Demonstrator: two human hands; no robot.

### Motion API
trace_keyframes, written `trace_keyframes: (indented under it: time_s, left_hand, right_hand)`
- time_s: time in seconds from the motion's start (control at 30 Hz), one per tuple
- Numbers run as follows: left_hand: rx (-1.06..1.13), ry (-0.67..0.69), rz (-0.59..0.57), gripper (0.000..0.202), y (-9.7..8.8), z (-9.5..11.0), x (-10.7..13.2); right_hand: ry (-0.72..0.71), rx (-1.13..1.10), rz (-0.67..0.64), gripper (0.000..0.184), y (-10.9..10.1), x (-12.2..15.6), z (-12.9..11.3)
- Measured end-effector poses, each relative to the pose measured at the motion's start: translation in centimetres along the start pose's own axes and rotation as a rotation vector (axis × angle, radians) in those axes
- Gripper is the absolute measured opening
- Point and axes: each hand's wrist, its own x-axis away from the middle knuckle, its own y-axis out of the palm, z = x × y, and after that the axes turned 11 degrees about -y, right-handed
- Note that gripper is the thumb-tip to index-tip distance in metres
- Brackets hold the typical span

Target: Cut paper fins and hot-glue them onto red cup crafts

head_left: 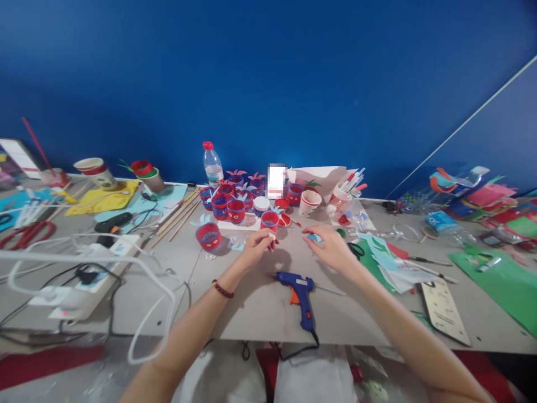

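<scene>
My left hand (257, 245) is closed in a pinch on a small white piece (272, 237), just in front of a red cup with a blue band (269, 220). My right hand (331, 244) is curled over a small light-blue paper piece (315, 238) held at its fingertips. A blue hot glue gun (298, 292) lies on the grey table (260, 313) between my forearms, its nozzle pointing right. Another red and blue decorated cup (208, 235) stands to the left of my left hand.
Several decorated cups (229, 204) cluster at the back with a water bottle (212, 164) and paper cups (309, 202). Scissors (356, 249), paper scraps and green sheets (499, 280) lie right. A power strip (84, 274), white cables and red scissors (25, 234) lie left.
</scene>
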Motion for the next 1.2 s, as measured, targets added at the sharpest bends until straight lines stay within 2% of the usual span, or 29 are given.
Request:
trace_keyframes:
  time_s: [0.1, 0.23, 0.47, 0.63, 0.73, 0.87, 1.07, 1.2]
  left_hand:
    - [-0.046, 0.021, -0.044, 0.025, 0.2, 0.3, 0.3]
    - [-0.178, 0.088, -0.106, 0.029, 0.1, 0.5, 0.5]
    - [-0.458, 0.153, -0.155, 0.034, 0.1, -0.5, 0.1]
    - [-0.483, 0.132, -0.040, 0.029, 0.1, -1.2, -0.3]
    - [-0.459, 0.102, 0.026, 0.025, 0.0, -1.0, -0.3]
    - [-0.376, 0.063, 0.051, 0.022, 0.3, -0.5, -0.2]
    - [-0.272, 0.056, 0.119, 0.021, 0.9, -0.7, 0.0]
    - [-0.221, 0.050, 0.105, 0.021, 0.9, -1.2, -0.1]
  right_hand:
    - [0.116, -0.465, 0.098, 0.027, 1.9, 0.1, -4.3]
    - [0.225, -0.832, 0.184, 0.024, 4.1, -1.1, -7.3]
    - [0.451, -1.098, 0.309, 0.028, 5.3, -0.9, -6.9]
    - [0.630, -1.366, 0.433, 0.032, 5.0, -0.6, -6.3]
    - [0.682, -1.452, 0.442, 0.033, 4.9, -0.7, -6.2]
    - [0.655, -1.482, 0.397, 0.030, 5.0, -0.7, -6.5]
    - [0.621, -1.393, 0.363, 0.028, 5.3, -0.5, -6.9]
    - [0.605, -1.290, 0.353, 0.032, 5.4, -0.5, -7.1]
